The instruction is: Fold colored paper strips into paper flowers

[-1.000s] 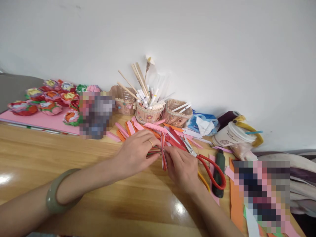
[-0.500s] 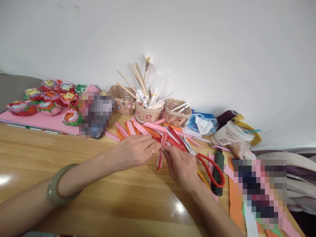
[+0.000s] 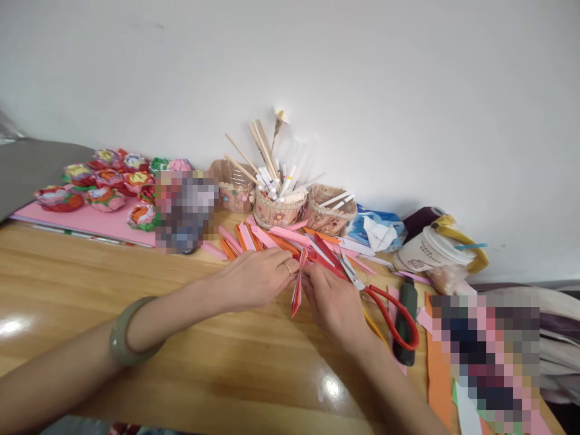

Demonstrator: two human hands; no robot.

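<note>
A narrow bundle of folded red, pink and white paper (image 3: pixel 296 296) stands nearly upright between my hands, pinched in at its middle. My left hand (image 3: pixel 258 279), with a ring and a bangle, has its fingers closed at the bundle's left side. From the right, the closed fingers of my right hand (image 3: pixel 334 302) grip the same narrow middle. Fingertips are partly hidden. Behind the hands lie folded pink, orange and red paper strips (image 3: pixel 272 240). Red-handled scissors (image 3: pixel 393 314) rest just right of my right hand.
Decorated baskets (image 3: pixel 278 211) with sticks and pens stand by the wall. Paper flowers (image 3: pixel 105 199) sit on pink sheets at left. At right are a white cup (image 3: pixel 428 249), a dark green tool (image 3: pixel 405 323) and orange paper (image 3: pixel 438 368).
The whole view has shifted slightly, so things appear a little further right. Both hands still hold the paper bundle, with hardly any change in grip.
</note>
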